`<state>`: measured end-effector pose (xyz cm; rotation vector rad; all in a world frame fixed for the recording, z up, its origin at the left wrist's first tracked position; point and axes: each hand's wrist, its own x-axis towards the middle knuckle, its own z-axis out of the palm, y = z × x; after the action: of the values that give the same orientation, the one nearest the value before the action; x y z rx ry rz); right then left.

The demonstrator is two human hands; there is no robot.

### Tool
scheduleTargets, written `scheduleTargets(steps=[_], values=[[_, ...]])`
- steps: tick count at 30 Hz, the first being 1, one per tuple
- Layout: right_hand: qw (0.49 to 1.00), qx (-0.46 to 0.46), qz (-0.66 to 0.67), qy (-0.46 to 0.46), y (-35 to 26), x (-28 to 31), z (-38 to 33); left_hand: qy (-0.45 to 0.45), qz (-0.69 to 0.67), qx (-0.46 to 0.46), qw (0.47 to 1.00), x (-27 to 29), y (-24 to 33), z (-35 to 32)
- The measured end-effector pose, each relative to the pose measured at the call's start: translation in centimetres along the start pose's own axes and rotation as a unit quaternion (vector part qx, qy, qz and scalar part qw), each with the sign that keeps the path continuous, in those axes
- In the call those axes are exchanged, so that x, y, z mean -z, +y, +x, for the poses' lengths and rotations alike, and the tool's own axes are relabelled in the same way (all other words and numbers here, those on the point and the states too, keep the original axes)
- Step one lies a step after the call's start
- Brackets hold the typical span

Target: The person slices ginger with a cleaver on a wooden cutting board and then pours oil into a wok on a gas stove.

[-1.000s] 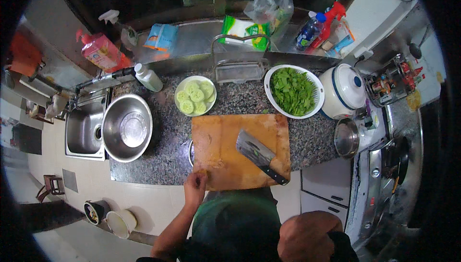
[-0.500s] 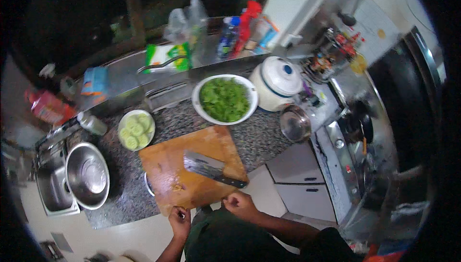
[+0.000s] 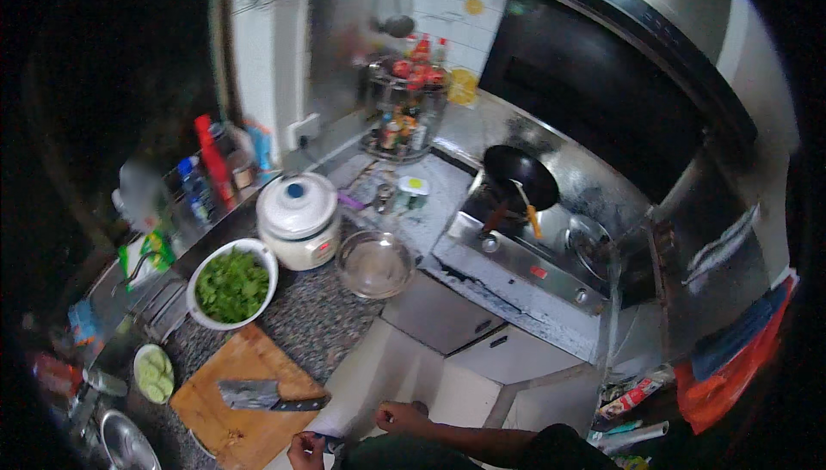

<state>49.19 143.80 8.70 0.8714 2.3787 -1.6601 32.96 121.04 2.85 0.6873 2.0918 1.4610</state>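
Observation:
My left hand (image 3: 306, 451) is low in the view, beside the near right edge of a wooden cutting board (image 3: 245, 358). Its fingers are curled, and nothing shows in them. To the right, over the floor, my right hand (image 3: 401, 418) is held in a loose fist, apart from the board and also without a visible object. A cleaver (image 3: 249, 394) lies flat on the board, its black handle toward the right edge. Behind the board stands a white bowl (image 3: 200, 311) of chopped leafy greens (image 3: 232, 286). Left of the board, pale green cucumber slices (image 3: 155, 375) sit on a small plate.
A white lidded electric pot (image 3: 297, 222) and a clear glass bowl (image 3: 376, 269) stand on the counter. Farther right, a black wok (image 3: 521, 179) rests on the gas stove (image 3: 533, 272), near a rack of bottles (image 3: 404, 117). A metal basin (image 3: 127, 441) is at the lower left.
My view has swung right toward the stove, so the board and bowls appear farther left and lower. Both hands have drawn away from the board's near corner; the cleaver still lies on the board.

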Motion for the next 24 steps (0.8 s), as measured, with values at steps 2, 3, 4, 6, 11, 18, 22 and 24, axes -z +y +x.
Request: scheduleTargets(steps=[2, 3, 4, 6, 11, 18, 22, 24], values=[[0.997, 0.016, 0.012, 0.074, 5.8, 0.9, -2.0, -0.043, 0.067, -0.037, 0.996, -3.3, 1.5, 0.6], [0.994, 0.018, -0.004, 0.109, 10.2, 1.2, -2.2, -0.049, 0.018, -0.018, 0.998, -5.8, 2.8, 1.0], [0.991, 0.019, -0.017, 0.135, 11.8, 1.7, -3.3, -0.049, -0.026, 0.008, 0.998, -8.3, 3.9, 0.8], [0.992, -0.079, -0.006, 0.096, 12.7, 6.2, -5.3, -0.061, -0.125, 0.067, 0.988, -12.5, 5.8, 0.0], [0.972, -0.038, -0.140, 0.185, 18.6, 15.3, -8.5, -0.091, -0.042, 0.107, 0.989, -18.1, 8.3, -1.2], [0.949, -0.175, -0.068, 0.254, 28.9, 18.5, -7.4, -0.088, 0.238, 0.028, 0.967, -15.9, 5.4, -1.9], [0.913, -0.035, -0.408, 0.003, 39.1, 13.6, -7.7, 0.004, 0.181, 0.168, 0.969, -12.0, -2.6, -4.4], [0.866, 0.067, -0.471, -0.155, 41.6, 11.8, -9.1, 0.073, 0.110, 0.268, 0.954, -11.0, -6.9, -8.3]])
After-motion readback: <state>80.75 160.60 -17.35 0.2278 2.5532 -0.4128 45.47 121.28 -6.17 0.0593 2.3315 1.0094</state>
